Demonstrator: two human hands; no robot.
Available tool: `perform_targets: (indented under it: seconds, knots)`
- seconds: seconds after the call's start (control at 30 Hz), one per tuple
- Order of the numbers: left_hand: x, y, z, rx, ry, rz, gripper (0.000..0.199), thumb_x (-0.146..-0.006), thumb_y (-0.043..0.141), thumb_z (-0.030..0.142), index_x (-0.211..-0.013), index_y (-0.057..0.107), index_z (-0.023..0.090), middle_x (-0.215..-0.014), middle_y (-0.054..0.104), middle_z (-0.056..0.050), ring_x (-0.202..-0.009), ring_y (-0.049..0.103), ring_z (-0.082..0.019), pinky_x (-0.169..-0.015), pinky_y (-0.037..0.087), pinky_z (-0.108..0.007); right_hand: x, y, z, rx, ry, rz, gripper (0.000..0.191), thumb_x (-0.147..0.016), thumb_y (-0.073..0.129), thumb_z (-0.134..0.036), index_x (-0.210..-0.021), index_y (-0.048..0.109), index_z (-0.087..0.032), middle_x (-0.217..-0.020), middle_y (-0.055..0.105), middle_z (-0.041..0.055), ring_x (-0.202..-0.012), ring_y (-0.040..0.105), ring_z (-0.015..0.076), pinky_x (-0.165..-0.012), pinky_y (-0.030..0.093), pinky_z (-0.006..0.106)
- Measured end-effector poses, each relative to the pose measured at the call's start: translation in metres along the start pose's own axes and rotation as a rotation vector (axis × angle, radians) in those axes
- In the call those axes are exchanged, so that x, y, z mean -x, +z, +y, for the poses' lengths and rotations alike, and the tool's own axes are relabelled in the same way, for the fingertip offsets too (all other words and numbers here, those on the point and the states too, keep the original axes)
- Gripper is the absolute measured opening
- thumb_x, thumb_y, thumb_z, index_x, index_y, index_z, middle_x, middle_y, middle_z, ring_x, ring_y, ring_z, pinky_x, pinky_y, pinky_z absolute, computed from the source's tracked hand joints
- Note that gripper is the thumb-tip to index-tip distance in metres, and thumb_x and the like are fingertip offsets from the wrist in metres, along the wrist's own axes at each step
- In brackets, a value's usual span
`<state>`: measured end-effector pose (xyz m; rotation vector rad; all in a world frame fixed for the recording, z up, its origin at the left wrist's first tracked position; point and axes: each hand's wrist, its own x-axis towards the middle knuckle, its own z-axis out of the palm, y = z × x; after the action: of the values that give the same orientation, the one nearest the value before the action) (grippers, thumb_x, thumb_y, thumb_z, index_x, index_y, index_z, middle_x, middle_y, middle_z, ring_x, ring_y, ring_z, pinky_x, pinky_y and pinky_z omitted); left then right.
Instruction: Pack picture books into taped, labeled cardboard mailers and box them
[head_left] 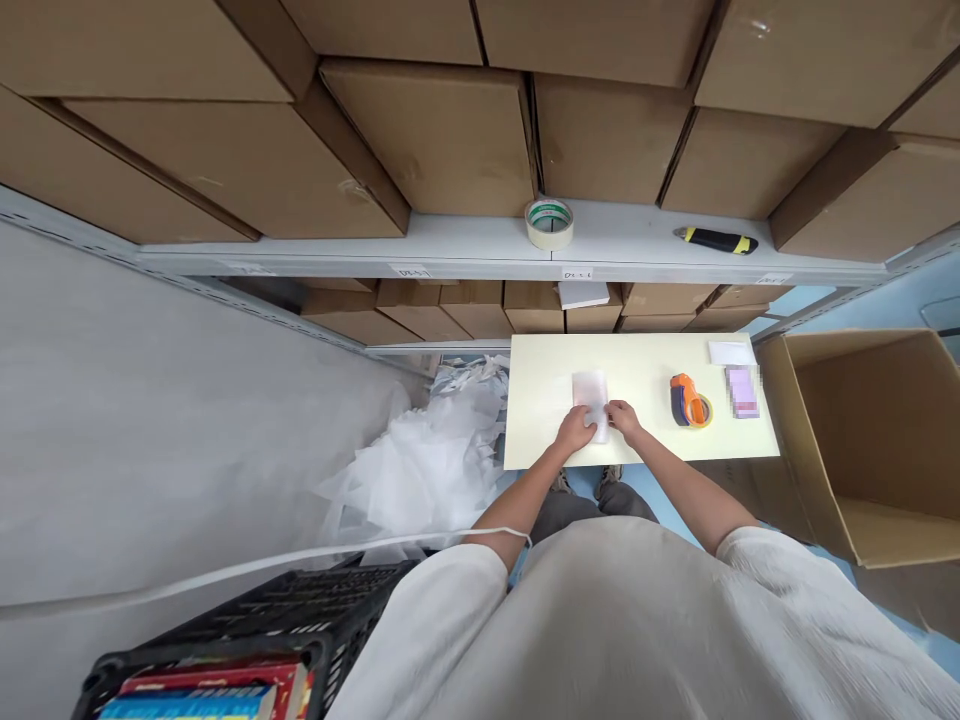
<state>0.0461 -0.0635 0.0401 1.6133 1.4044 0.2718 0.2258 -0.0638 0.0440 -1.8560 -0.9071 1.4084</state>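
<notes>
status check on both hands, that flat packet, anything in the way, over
Left hand on flat packet; right hand at its right edge. Packet on pale tabletop. Orange tape dispenser to the right, apart from both.

The packet (590, 388) looks like translucent plastic, the tabletop (540, 400) smooth, the boxes (435, 140) matt cardboard.

You are in what looks like a storeroom or packing area. Beyond the desk (540, 390) you face a metal shelf (465, 235) stacked with cardboard boxes (427, 140) and marked with handwritten labels (577, 273). On the desk you have an orange tape dispenser (688, 402). Left of the desk lies a heap of white, sheet-like wrapping (420, 460); to its right, an open carton (862, 440).
</notes>
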Motion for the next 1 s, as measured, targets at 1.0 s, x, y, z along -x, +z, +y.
perform_targets:
  seconds: [1.0]
  knots:
    - [0.022,-0.075,-0.081,0.046,-0.201,0.149,0.039,-0.092,0.065,0.016,-0.131,0.071,0.020,-0.125,0.075,-0.013,-0.124,0.070,-0.028,-0.111,0.050,-0.037,0.017,0.078,0.001,0.175,0.051,0.095,0.026,-0.074,0.065,-0.035,-0.096,0.073,-0.026,-0.095,0.077,0.0032,-0.099,0.072,0.0249,-0.096,0.059,0.042]
